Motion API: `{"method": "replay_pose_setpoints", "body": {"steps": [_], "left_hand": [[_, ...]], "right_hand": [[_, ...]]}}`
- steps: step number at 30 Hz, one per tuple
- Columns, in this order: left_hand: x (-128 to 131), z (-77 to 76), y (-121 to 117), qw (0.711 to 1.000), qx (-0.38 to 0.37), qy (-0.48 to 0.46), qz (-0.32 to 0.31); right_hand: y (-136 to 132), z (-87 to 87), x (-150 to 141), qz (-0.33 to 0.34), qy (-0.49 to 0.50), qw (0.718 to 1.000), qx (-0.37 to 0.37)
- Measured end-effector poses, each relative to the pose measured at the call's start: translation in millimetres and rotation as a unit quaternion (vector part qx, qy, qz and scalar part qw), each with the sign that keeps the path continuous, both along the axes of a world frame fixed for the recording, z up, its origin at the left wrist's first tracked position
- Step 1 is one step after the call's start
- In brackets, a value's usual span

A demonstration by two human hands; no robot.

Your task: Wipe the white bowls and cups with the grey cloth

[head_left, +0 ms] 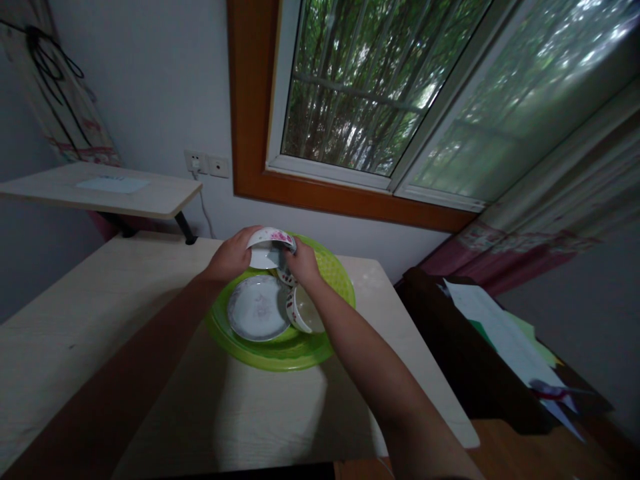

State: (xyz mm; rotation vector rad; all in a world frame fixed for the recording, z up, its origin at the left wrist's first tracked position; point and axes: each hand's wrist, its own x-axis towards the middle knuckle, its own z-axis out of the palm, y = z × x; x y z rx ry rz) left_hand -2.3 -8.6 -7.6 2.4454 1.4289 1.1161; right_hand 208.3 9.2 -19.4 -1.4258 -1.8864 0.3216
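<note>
A white bowl with pink flowers (273, 236) is tilted on its side over the back of a green plastic basin (280, 362). My left hand (234, 253) grips its left side, and my right hand (302, 260) grips the right. Inside the basin lies a white plate (260, 308) with a grey patterned rim. Beside it, a second bowl (301, 312) with red flowers leans over, partly hidden by my right forearm. Another small patterned dish (285, 276) shows just under my right hand, mostly covered.
The basin stands on a pale wooden table (125, 293). A raised shelf (165, 197) with a paper on it rises at the back left. Behind are wall sockets (207, 164) and a window (370, 87). Papers (505, 333) lie on a dark surface at right.
</note>
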Motion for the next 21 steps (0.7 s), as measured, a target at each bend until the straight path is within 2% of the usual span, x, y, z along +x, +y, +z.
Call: {"method": "replay_pose_setpoints", "body": {"steps": [9, 21], "left_hand": [[-0.9, -1.3, -0.1, 1.000, 0.006, 0.027, -0.002], [-1.5, -3.2, 4.2, 1.000, 0.021, -0.009, -0.003]], "right_hand": [[-5.1, 6.0, 1.0, 0.003, -0.042, 0.999, 0.006], [-8.3, 10.5, 1.3, 0.006, -0.056, 0.998, 0.002]]}}
